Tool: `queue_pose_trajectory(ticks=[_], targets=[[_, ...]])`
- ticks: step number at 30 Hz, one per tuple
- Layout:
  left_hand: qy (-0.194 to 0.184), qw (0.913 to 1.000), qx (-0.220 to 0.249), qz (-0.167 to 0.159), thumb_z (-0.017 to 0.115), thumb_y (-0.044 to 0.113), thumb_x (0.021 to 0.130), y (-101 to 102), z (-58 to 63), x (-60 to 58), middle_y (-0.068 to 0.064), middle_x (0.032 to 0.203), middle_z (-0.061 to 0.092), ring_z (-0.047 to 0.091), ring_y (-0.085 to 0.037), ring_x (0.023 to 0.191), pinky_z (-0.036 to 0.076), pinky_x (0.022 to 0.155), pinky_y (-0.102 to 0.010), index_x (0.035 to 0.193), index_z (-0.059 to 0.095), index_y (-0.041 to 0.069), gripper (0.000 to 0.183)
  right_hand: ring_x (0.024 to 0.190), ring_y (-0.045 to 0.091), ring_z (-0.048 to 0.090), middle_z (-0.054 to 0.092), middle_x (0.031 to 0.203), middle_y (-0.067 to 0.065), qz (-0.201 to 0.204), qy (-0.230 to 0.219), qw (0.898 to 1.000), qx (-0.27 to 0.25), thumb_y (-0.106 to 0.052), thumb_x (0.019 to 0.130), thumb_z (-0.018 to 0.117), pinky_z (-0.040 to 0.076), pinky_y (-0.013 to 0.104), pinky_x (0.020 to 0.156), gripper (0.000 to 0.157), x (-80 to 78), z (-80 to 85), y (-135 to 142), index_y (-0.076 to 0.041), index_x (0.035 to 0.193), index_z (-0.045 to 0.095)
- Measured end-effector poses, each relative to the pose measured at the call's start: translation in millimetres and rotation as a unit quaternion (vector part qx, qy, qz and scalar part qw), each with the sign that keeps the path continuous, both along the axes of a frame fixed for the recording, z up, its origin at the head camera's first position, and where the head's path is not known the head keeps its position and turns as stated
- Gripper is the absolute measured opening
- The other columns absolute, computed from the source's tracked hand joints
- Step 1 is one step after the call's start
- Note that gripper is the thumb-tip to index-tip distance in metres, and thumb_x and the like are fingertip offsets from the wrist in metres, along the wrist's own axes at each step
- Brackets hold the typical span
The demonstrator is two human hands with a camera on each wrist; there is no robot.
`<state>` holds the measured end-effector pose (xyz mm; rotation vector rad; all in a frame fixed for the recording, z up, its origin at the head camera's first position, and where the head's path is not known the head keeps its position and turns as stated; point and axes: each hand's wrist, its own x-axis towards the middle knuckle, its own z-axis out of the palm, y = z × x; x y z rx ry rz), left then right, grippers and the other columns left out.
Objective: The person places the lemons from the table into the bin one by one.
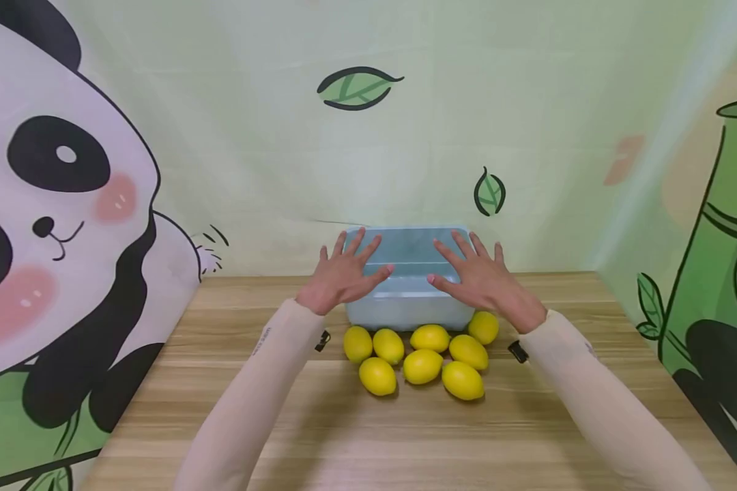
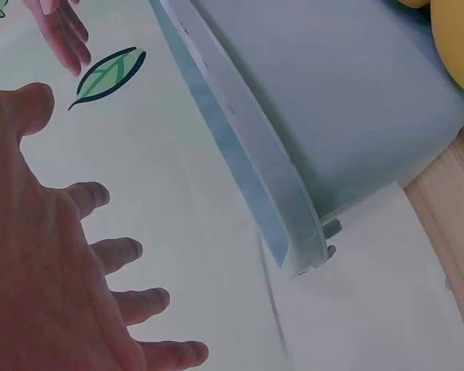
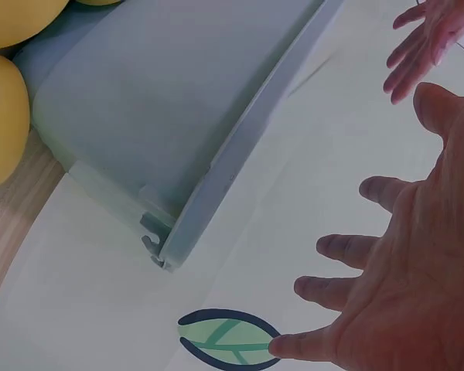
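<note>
Both hands hover over a pale blue plastic bin [image 1: 405, 310], fingers spread and palms down. The left hand [image 1: 347, 273] overlaps the bin's left side in the head view, and the right hand [image 1: 479, 276] overlaps its right side. Neither holds anything. In the left wrist view, the left fingers [image 2: 131, 305] are apart from the bin's rim [image 2: 247, 131]. The right wrist view likewise has the right fingers [image 3: 344, 249] away from the rim [image 3: 240, 139]. Several yellow lemons [image 1: 423, 367] lie in a loose cluster on the table, just in front of the bin.
The wooden table [image 1: 516, 436] runs back to a pale green fabric backdrop [image 1: 252, 136] behind the bin. A printed panda [image 1: 67, 204] covers the left side, with printed bamboo [image 1: 700, 239] at the right. Small black clips [image 1: 323, 340] show at the wrists.
</note>
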<state>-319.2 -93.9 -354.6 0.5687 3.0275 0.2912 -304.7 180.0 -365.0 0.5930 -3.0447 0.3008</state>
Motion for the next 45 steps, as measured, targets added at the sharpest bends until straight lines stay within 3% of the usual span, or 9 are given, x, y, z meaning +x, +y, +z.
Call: queue_pose_trajectory(ticks=[15,22,27,39,45], targets=[[0.003,0.9995,0.028,0.014,0.027,0.072,0.094,-13,-4.7,-1.1,-0.003,0.167,-0.002,-0.002,-0.038,0.153,0.013,0.119,-0.067,0.158,0.008,0.034,0.077,0.151,0.044,0.006,0.005,0.167,0.011,0.013,0.026,1.0,-0.01,-0.066,0.094,0.041,0.009,0.075,0.113,0.078,27.7,-6.5,4,-0.028,0.158,0.019],[0.003,0.998,0.062,0.015,0.03,0.066,0.097,-22,-10.3,-5.3,-0.008,0.167,0.001,0.006,-0.042,0.152,0.024,0.117,-0.063,0.159,0.008,0.028,0.076,0.15,0.045,0.011,0.011,0.166,0.014,0.028,0.053,0.998,-0.007,-0.065,0.094,0.044,0.014,0.075,0.113,0.078,39.1,-13.9,6,-0.026,0.157,0.022],[-0.021,0.9946,0.1,0.017,0.032,0.064,0.098,-27,-13.9,-9.0,-0.01,0.167,0.0,0.008,-0.045,0.151,0.028,0.114,-0.066,0.159,0.007,0.027,0.076,0.149,0.045,0.014,0.016,0.165,0.014,0.033,0.064,0.997,-0.016,-0.063,0.094,0.047,0.014,0.074,0.113,0.077,47.9,-18.9,8,-0.025,0.157,0.025],[-0.052,0.9825,0.177,0.028,0.04,0.054,0.1,-38,-25.6,-16.8,-0.018,0.165,0.006,0.018,-0.041,0.15,0.022,0.119,-0.06,0.16,0.008,0.019,0.076,0.148,0.043,0.021,0.021,0.163,0.013,0.046,0.083,0.995,-0.02,-0.061,0.092,0.053,0.018,0.07,0.114,0.076,70.8,-31.4,14,-0.023,0.154,0.032],[-0.059,0.9748,0.21,0.047,0.043,0.047,0.1,-41,-31.7,-20.3,-0.017,0.165,0.013,0.019,-0.037,0.151,0.022,0.121,-0.056,0.159,0.009,0.015,0.075,0.143,0.041,0.032,0.03,0.159,0.014,0.058,0.102,0.993,-0.021,-0.06,0.09,0.058,0.034,0.068,0.108,0.075,81.0,-37.9,15,-0.021,0.151,0.038]])
